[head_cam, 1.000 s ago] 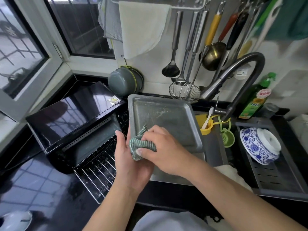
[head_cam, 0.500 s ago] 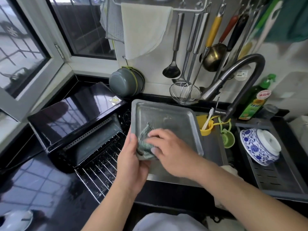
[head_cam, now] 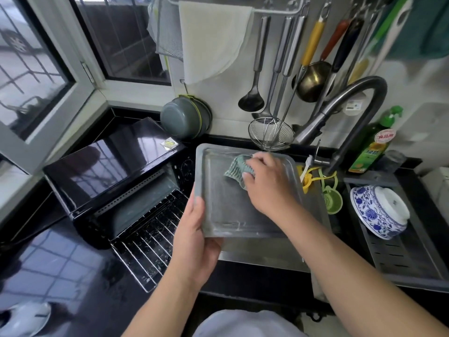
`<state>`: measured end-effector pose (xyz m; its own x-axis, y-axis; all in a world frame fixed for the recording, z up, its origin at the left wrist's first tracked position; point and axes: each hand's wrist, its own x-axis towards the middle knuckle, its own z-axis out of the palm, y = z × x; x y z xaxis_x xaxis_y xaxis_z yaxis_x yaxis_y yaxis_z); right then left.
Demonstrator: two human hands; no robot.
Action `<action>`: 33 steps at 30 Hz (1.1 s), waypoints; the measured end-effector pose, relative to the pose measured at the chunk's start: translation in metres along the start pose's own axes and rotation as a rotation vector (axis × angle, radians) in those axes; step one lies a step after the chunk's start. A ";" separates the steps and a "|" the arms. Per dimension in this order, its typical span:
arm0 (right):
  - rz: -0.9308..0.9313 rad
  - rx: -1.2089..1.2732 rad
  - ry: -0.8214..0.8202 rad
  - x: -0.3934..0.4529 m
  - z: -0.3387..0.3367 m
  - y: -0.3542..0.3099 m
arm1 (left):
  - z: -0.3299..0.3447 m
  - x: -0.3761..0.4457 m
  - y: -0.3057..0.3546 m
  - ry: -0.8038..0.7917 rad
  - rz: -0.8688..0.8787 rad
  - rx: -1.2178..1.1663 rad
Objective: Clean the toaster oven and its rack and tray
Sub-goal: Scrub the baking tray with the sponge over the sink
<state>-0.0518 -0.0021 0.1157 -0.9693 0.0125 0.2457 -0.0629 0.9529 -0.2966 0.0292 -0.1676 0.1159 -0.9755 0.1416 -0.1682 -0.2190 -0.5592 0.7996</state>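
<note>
A grey metal tray [head_cam: 226,215] is held over the sink, tilted toward me. My left hand [head_cam: 194,234] grips its near left corner. My right hand [head_cam: 267,188] presses a green striped cloth [head_cam: 237,167] against the tray's far part. The black toaster oven [head_cam: 109,166] sits on the counter to the left with its door open. Its wire rack [head_cam: 150,239] lies in front of the oven, wet and speckled.
A curved faucet [head_cam: 352,110] arches over the sink at the right. A blue-patterned bowl [head_cam: 379,212] rests upside down on a drain rack [head_cam: 413,259]. A green soap bottle [head_cam: 371,147], hanging utensils [head_cam: 279,69] and a grey pot [head_cam: 184,117] line the wall.
My right hand moved the cloth from the tray's near left edge up to its far part. My left hand shifted down to hold the tray's near corner.
</note>
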 end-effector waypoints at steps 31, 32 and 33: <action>0.059 0.251 0.025 0.017 -0.033 0.003 | -0.005 0.017 0.007 0.062 -0.004 -0.131; -0.040 0.283 -0.024 0.009 -0.031 0.003 | -0.005 0.017 0.008 0.057 0.008 -0.116; -0.137 0.298 -0.130 -0.001 -0.029 0.001 | -0.007 0.018 0.008 0.065 0.023 -0.093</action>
<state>-0.0443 0.0073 0.1416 -0.9679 -0.1666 0.1881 -0.2429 0.8127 -0.5297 0.0100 -0.1754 0.1158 -0.9788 0.0762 -0.1900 -0.1945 -0.6358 0.7470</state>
